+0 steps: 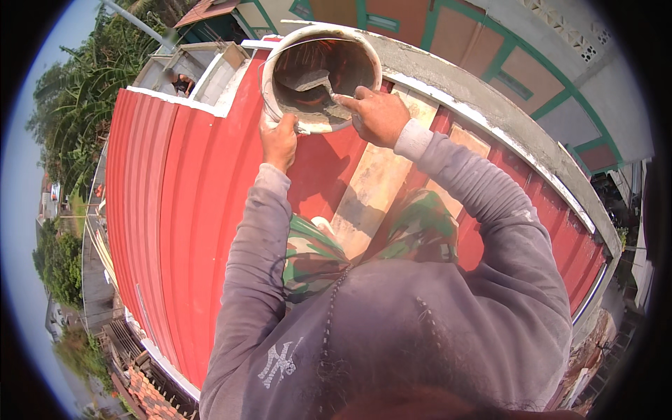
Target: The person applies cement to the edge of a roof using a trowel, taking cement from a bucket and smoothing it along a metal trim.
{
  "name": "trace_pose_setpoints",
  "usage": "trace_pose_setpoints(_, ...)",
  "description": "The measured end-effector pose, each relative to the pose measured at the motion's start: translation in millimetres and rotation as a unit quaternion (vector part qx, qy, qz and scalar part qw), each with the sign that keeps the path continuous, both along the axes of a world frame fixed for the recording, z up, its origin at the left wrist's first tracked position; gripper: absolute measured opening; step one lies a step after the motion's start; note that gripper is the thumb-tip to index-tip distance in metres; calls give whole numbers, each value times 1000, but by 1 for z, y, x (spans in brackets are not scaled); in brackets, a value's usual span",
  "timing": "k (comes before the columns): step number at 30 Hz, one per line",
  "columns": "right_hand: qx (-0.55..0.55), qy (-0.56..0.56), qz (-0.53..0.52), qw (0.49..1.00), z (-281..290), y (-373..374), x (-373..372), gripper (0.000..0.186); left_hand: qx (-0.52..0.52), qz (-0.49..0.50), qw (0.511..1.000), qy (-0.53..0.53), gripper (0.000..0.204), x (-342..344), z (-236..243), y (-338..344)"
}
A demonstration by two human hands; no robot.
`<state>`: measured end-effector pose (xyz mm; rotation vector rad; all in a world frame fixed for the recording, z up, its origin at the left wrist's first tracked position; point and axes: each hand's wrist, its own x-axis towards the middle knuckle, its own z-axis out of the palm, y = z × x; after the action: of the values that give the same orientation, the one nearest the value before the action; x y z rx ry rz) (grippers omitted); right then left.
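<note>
A round, mortar-smeared bucket (323,129) is tilted with its mouth toward me, beyond my knees above the red roof. My left hand (280,142) is closed on its near left rim. In my right hand (381,117) is the handle of a trowel (310,82), whose blade is inside the bucket. Grey wet mortar (316,117) lies along the inner near side. The bucket's underside is hidden, so I cannot tell what it rests on.
Red ribbed metal roofing (203,175) spreads left and right. Wooden boards (374,185) lie on it under my legs. A grey rendered wall top (483,98) curves along the right edge. Beyond the far left corner, another person (183,84) is near block walls (217,73).
</note>
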<state>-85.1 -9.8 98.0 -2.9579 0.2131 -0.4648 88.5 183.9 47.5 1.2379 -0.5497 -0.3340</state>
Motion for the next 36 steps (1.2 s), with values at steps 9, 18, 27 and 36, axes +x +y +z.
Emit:
trace_pose_setpoints(9,75,-59,-52,994,11,-15,-9,45,52,2,998,-34,37,-13,10,5)
trace_pose_setpoints(18,137,-62,-58,987,-22,-9,-16,50,17,16,999,-42,33,-6,-1,-1)
trace_pose_setpoints(27,180,-60,-107,976,-19,-2,-17,52,12,29,999,-44,31,-9,3,-1)
trace_pose_setpoints(36,173,-68,-84,979,-45,10,-24,48,37,30,995,-89,37,-17,11,-6)
